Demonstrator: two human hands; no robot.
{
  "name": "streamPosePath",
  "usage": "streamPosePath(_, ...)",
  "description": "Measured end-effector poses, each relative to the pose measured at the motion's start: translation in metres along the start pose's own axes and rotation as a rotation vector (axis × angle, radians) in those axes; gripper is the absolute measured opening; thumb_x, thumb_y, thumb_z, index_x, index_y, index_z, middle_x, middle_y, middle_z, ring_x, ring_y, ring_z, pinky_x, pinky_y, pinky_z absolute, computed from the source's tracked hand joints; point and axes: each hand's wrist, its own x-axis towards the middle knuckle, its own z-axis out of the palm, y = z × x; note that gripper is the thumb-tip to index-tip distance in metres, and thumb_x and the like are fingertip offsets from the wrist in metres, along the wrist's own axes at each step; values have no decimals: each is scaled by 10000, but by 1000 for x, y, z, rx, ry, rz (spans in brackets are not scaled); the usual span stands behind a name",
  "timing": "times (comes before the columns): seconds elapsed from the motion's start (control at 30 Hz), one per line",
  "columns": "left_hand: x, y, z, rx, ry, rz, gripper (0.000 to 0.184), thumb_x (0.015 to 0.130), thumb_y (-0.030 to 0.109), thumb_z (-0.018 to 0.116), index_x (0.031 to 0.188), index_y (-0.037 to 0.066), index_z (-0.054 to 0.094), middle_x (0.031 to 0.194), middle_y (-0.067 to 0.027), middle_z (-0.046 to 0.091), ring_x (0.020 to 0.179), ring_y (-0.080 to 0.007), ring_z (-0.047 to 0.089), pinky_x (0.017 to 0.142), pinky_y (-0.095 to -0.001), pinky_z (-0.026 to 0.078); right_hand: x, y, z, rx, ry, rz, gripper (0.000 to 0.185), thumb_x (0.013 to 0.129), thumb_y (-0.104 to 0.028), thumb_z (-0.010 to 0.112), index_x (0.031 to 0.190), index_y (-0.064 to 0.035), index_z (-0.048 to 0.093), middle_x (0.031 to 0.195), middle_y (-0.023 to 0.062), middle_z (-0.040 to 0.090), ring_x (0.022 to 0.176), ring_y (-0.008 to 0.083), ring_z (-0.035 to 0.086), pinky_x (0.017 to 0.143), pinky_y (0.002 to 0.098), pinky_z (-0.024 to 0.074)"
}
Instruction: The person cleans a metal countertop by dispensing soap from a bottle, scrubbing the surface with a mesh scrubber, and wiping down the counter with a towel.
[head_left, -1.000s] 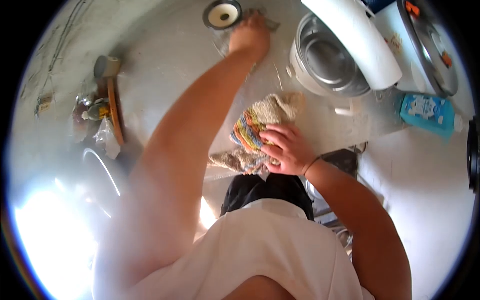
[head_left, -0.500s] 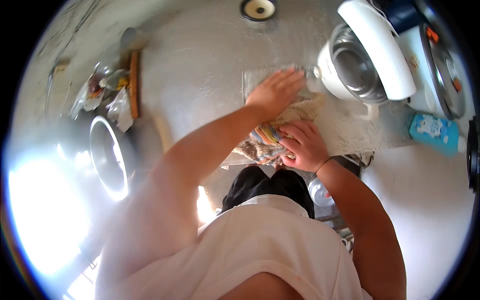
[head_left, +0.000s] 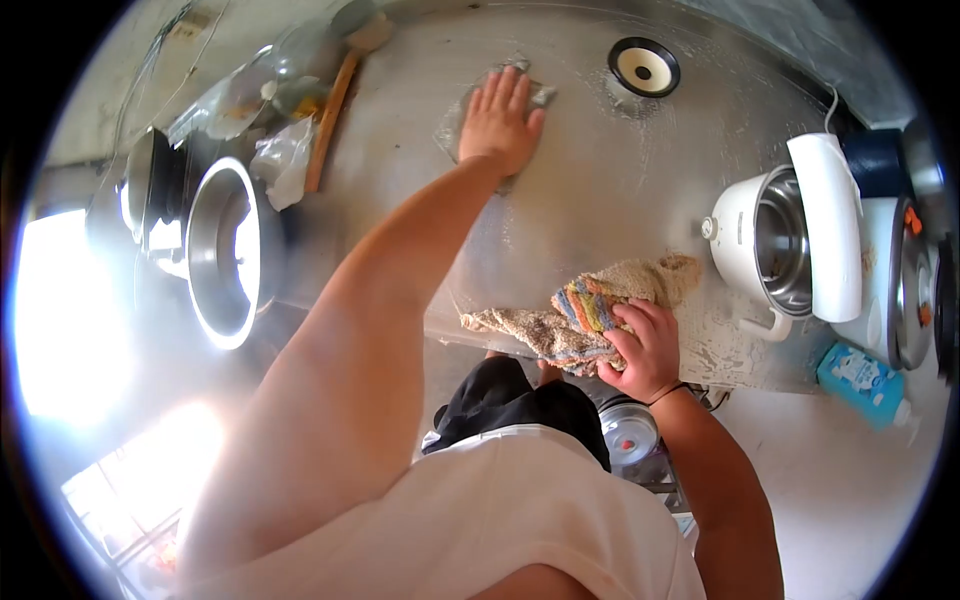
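Observation:
My left hand (head_left: 498,130) lies flat with its fingers stretched out, pressing a thin greyish cloth (head_left: 452,128) onto the metal tabletop (head_left: 590,190). Most of that cloth is hidden under the palm; its corners stick out on both sides. At the near edge of the table, my right hand (head_left: 648,348) is closed on a crumpled beige towel (head_left: 630,282) with blue, orange and yellow stripes. Part of the towel stretches left along the edge. Wet streaks show on the metal around it.
To the right stand a white electric pot (head_left: 735,225), a white paper roll (head_left: 828,230) and a blue bottle (head_left: 862,385). A round black-rimmed lid (head_left: 644,68) lies at the back. On the left are a steel basin (head_left: 205,310), plastic bags (head_left: 285,160) and a wooden strip (head_left: 332,122).
My left hand has slid the thin cloth forward and left, away from the towel. My right hand stays on the towel near the edge. The head view has shifted.

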Motion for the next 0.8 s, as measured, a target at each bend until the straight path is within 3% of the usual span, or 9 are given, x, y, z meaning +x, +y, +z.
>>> streamPosePath(0.07, -18, 4, -6, 1, 10, -28, 610, 1011, 430, 373, 1516, 98, 289, 1604, -102, 209, 1487, -250, 170, 1219, -389, 136, 1, -2, 0, -27, 11, 26, 356, 611, -241, 756, 924, -154, 612, 1223, 57, 557, 1176, 305, 513, 955, 488, 408)
streamPosePath(0.13, -83, 9, -23, -94, -102, 34, 616, 1002, 405, 417, 1520, 100, 278, 1606, -103, 198, 1490, -255, 162, 1218, -393, 145, 6, -2, 2, -13, 34, 22, 355, 604, -240, 765, 909, -152, 605, 1222, 61, 557, 1173, 311, 513, 954, 492, 406)
streamPosePath(0.27, -101, -7, -37, -70, -172, 56, 647, 989, 419, 442, 1525, 104, 263, 1611, -81, 191, 1491, -246, 164, 1215, -398, 161, -1, -1, 0, -35, 12, 28, 378, 597, -248, 767, 927, -156, 608, 1215, 56, 560, 1177, 311, 510, 950, 503, 409)
streamPosePath(0.33, -77, -17, -34, -63, -145, 78, 625, 988, 391, 455, 1513, 96, 290, 1603, -88, 211, 1486, -257, 177, 1210, -399, 175, 0, 0, 1, -43, 7, 32, 384, 599, -255, 766, 937, -160, 609, 1213, 54, 562, 1179, 311, 510, 944, 511, 415)
streamPosePath(0.43, -20, -34, -17, -112, 16, -51, 591, 991, 381, 429, 1487, 71, 343, 1585, -88, 260, 1477, -240, 202, 1215, -373, 164, -1, 1, 3, -30, 30, 29, 383, 605, -257, 763, 939, -159, 602, 1212, 53, 561, 1176, 313, 511, 934, 515, 422)
streamPosePath(0.6, -56, -27, -31, -70, -52, -77, 602, 988, 371, 443, 1490, 60, 331, 1587, -94, 255, 1479, -247, 196, 1216, -372, 161, 1, 1, 4, -33, 33, 25, 370, 609, -254, 758, 922, -153, 589, 1203, 55, 564, 1159, 316, 522, 923, 513, 429)
streamPosePath(0.67, -92, -25, -42, -93, -133, 56, 601, 983, 362, 454, 1492, 66, 331, 1584, -96, 259, 1476, -249, 202, 1215, -378, 165, 2, -1, 0, -38, 22, 27, 366, 607, -250, 760, 916, -149, 590, 1191, 56, 571, 1157, 315, 525, 923, 510, 429)
streamPosePath(0.8, -74, -44, -43, -94, -145, 130, 599, 976, 351, 471, 1491, 76, 336, 1583, -88, 264, 1469, -248, 228, 1210, -385, 180, 2, -2, -1, -57, 3, 38, 345, 623, -261, 734, 918, -149, 594, 1186, 56, 570, 1147, 309, 535, 924, 498, 430)
